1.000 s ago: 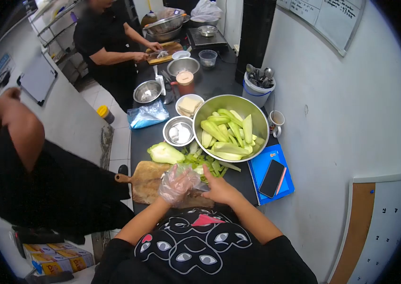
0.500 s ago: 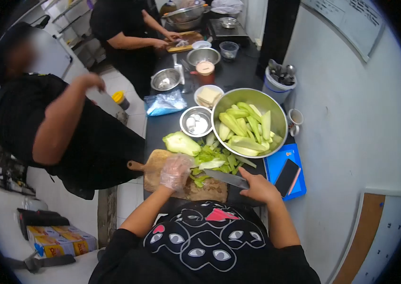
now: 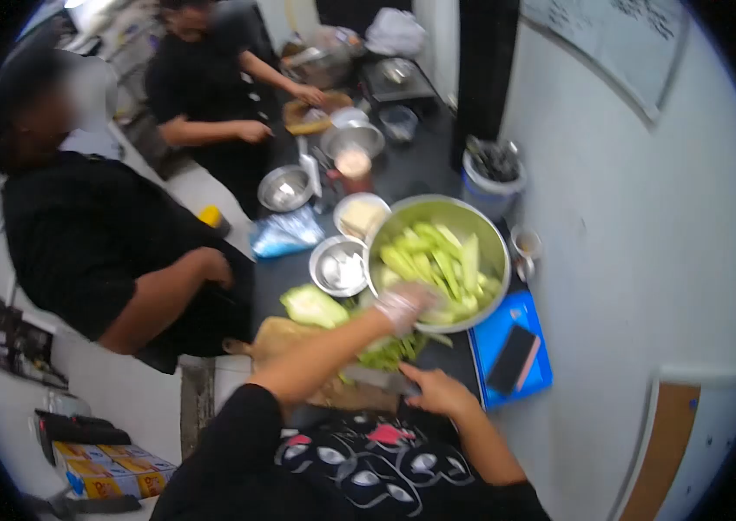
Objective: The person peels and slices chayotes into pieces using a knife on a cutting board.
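Observation:
My left hand (image 3: 413, 304), in a clear plastic glove, reaches over the near rim of a large metal bowl (image 3: 507, 260) of pale green vegetable wedges (image 3: 437, 252). Its fingers are smeared by motion, and I cannot see whether they hold anything. My right hand (image 3: 444, 391) is closed around the handle of a kitchen knife (image 3: 376, 378), whose blade points left over the wooden cutting board (image 3: 277, 339). Green trimmings (image 3: 389, 354) lie around the blade, partly behind my left forearm. A large pale green piece of vegetable (image 3: 314, 306) rests at the board's far edge.
Beyond the board stand a small metal bowl with white pieces (image 3: 339, 267), a dish of pale slices (image 3: 359, 215) and a blue bag (image 3: 287, 233). A phone (image 3: 514, 359) lies on a blue case at right. One co-worker (image 3: 81, 243) stands left, another (image 3: 203, 95) farther back.
My left hand has moved from the cutting board up and right to the large bowl. My right hand and knife have shifted slightly down and left. The nearer co-worker's raised arm has come down.

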`<action>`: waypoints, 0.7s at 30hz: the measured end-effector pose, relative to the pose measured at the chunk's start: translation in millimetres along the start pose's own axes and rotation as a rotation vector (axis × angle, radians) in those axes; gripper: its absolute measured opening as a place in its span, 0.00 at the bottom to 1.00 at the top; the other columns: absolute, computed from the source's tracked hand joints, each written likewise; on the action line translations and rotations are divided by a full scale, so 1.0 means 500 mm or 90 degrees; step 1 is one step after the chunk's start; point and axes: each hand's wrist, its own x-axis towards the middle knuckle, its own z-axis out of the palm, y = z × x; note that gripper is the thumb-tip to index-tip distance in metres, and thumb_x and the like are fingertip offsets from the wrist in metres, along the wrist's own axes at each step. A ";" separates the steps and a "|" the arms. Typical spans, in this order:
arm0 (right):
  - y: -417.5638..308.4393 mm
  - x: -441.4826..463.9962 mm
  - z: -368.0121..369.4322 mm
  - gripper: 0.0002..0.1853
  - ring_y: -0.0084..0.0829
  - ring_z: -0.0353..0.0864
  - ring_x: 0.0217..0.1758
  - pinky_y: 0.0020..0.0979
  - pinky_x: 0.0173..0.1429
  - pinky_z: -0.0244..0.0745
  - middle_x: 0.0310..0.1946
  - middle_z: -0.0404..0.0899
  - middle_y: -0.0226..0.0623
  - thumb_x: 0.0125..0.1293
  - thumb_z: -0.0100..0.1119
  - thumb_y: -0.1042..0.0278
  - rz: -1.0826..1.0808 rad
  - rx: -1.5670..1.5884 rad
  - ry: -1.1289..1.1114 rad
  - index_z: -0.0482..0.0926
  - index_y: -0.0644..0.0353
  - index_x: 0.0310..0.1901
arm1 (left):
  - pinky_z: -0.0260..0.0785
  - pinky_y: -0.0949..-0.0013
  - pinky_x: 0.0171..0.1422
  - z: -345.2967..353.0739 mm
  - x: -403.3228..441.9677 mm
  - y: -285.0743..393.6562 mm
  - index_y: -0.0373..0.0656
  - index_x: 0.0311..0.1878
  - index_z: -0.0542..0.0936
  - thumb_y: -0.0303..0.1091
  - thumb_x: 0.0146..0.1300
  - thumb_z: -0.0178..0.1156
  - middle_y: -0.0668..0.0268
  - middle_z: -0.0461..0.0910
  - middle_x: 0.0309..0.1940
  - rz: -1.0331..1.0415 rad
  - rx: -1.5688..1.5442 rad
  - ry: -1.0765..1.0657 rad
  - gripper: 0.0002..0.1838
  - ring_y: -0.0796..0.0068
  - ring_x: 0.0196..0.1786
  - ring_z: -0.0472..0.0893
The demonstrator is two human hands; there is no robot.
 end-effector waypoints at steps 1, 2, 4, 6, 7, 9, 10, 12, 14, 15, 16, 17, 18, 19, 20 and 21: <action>0.017 0.007 0.006 0.39 0.54 0.76 0.52 0.45 0.56 0.71 0.50 0.75 0.57 0.52 0.65 0.61 -0.028 0.017 0.007 0.59 0.46 0.67 | 0.72 0.60 0.53 -0.020 0.014 0.012 0.46 0.50 0.78 0.26 0.49 0.58 0.58 0.79 0.45 0.046 -0.001 0.029 0.21 0.56 0.47 0.79; 0.023 0.006 0.003 0.39 0.55 0.76 0.52 0.45 0.56 0.71 0.49 0.75 0.57 0.52 0.65 0.61 -0.022 0.030 0.009 0.59 0.45 0.67 | 0.72 0.60 0.52 -0.025 0.035 0.019 0.46 0.48 0.79 0.27 0.49 0.58 0.58 0.80 0.44 0.026 0.022 -0.011 0.19 0.55 0.47 0.79; 0.023 0.000 -0.010 0.39 0.54 0.76 0.52 0.44 0.56 0.71 0.49 0.76 0.57 0.51 0.66 0.60 -0.006 0.048 0.011 0.60 0.47 0.67 | 0.74 0.60 0.49 -0.001 0.072 0.022 0.45 0.45 0.79 0.29 0.50 0.58 0.57 0.80 0.42 -0.034 0.070 -0.098 0.16 0.56 0.45 0.80; 0.026 -0.003 -0.017 0.40 0.51 0.76 0.53 0.40 0.57 0.70 0.50 0.76 0.54 0.49 0.68 0.62 0.021 0.063 0.013 0.62 0.52 0.66 | 0.74 0.59 0.48 0.011 0.080 0.010 0.45 0.43 0.80 0.31 0.51 0.58 0.56 0.79 0.41 -0.087 0.090 -0.153 0.14 0.56 0.45 0.80; 0.032 0.001 -0.018 0.40 0.51 0.76 0.53 0.40 0.57 0.71 0.50 0.76 0.54 0.50 0.68 0.62 0.009 0.066 0.019 0.62 0.52 0.66 | 0.73 0.59 0.48 0.008 0.079 0.011 0.44 0.43 0.80 0.31 0.52 0.57 0.56 0.79 0.41 -0.099 0.081 -0.162 0.13 0.56 0.45 0.80; 0.040 0.006 -0.016 0.39 0.51 0.77 0.52 0.40 0.55 0.71 0.49 0.76 0.55 0.50 0.67 0.61 -0.009 0.076 0.026 0.63 0.52 0.66 | 0.73 0.58 0.48 -0.012 0.073 0.017 0.44 0.43 0.79 0.32 0.53 0.56 0.56 0.79 0.41 -0.111 0.068 -0.153 0.13 0.57 0.45 0.80; 0.038 0.008 -0.018 0.39 0.51 0.77 0.51 0.40 0.55 0.72 0.48 0.76 0.56 0.50 0.67 0.61 -0.006 0.060 0.024 0.63 0.52 0.65 | 0.72 0.58 0.48 -0.043 0.061 0.022 0.43 0.43 0.79 0.32 0.54 0.55 0.56 0.79 0.41 -0.112 0.064 -0.135 0.13 0.57 0.45 0.80; 0.029 0.014 -0.027 0.38 0.52 0.78 0.50 0.40 0.54 0.72 0.47 0.77 0.56 0.50 0.67 0.60 0.004 0.028 0.015 0.64 0.52 0.65 | 0.72 0.57 0.49 -0.029 0.021 -0.004 0.43 0.45 0.78 0.31 0.55 0.54 0.55 0.79 0.41 -0.127 -0.085 -0.014 0.14 0.57 0.46 0.79; 0.029 0.028 -0.028 0.37 0.52 0.78 0.49 0.40 0.53 0.72 0.46 0.77 0.57 0.51 0.66 0.60 -0.002 0.037 0.008 0.64 0.52 0.64 | 0.70 0.57 0.52 0.003 -0.041 -0.058 0.43 0.48 0.76 0.30 0.57 0.52 0.56 0.78 0.44 -0.131 -0.154 0.149 0.15 0.56 0.49 0.77; 0.028 0.029 -0.026 0.37 0.53 0.78 0.48 0.40 0.53 0.72 0.45 0.77 0.57 0.51 0.66 0.60 -0.002 0.042 0.002 0.65 0.52 0.64 | 0.70 0.57 0.55 -0.017 -0.079 -0.059 0.42 0.50 0.75 0.30 0.58 0.52 0.56 0.77 0.46 -0.130 -0.078 0.210 0.16 0.56 0.51 0.76; 0.020 0.029 -0.031 0.37 0.53 0.78 0.48 0.40 0.53 0.72 0.45 0.77 0.56 0.51 0.66 0.59 -0.002 0.040 0.001 0.65 0.52 0.64 | 0.68 0.59 0.60 -0.059 -0.096 -0.060 0.43 0.53 0.74 0.28 0.58 0.53 0.56 0.76 0.51 -0.282 -0.054 0.043 0.18 0.56 0.55 0.74; 0.015 0.031 -0.032 0.37 0.53 0.78 0.48 0.40 0.52 0.73 0.45 0.77 0.56 0.51 0.66 0.60 -0.013 0.023 0.007 0.65 0.52 0.64 | 0.67 0.61 0.62 -0.034 -0.152 -0.090 0.43 0.55 0.74 0.28 0.57 0.54 0.56 0.75 0.52 -0.220 -0.037 0.202 0.19 0.58 0.55 0.74; 0.012 0.034 -0.032 0.36 0.53 0.78 0.47 0.40 0.52 0.73 0.45 0.77 0.56 0.51 0.66 0.60 -0.023 0.009 0.013 0.65 0.52 0.64 | 0.66 0.62 0.62 -0.034 -0.187 -0.116 0.43 0.54 0.74 0.29 0.58 0.55 0.57 0.75 0.51 -0.235 0.049 0.198 0.19 0.60 0.54 0.75; 0.008 0.036 -0.031 0.36 0.53 0.78 0.47 0.40 0.52 0.73 0.45 0.77 0.56 0.51 0.66 0.61 -0.032 -0.004 0.016 0.65 0.52 0.64 | 0.67 0.62 0.60 -0.005 -0.245 -0.147 0.42 0.52 0.75 0.30 0.60 0.53 0.58 0.77 0.49 -0.226 -0.126 0.387 0.16 0.61 0.53 0.75; 0.000 0.039 -0.037 0.36 0.53 0.78 0.47 0.40 0.51 0.73 0.44 0.78 0.56 0.51 0.66 0.62 -0.041 0.016 0.028 0.66 0.51 0.63 | 0.68 0.63 0.58 0.007 -0.287 -0.184 0.40 0.48 0.76 0.30 0.62 0.50 0.56 0.78 0.45 -0.348 -0.103 0.341 0.13 0.61 0.49 0.77; -0.006 0.034 -0.035 0.35 0.53 0.79 0.46 0.40 0.50 0.73 0.43 0.78 0.56 0.51 0.66 0.63 -0.042 0.038 0.031 0.66 0.51 0.63 | 0.69 0.64 0.55 0.015 -0.326 -0.212 0.38 0.44 0.77 0.31 0.64 0.47 0.55 0.79 0.41 -0.472 -0.085 0.280 0.12 0.61 0.46 0.78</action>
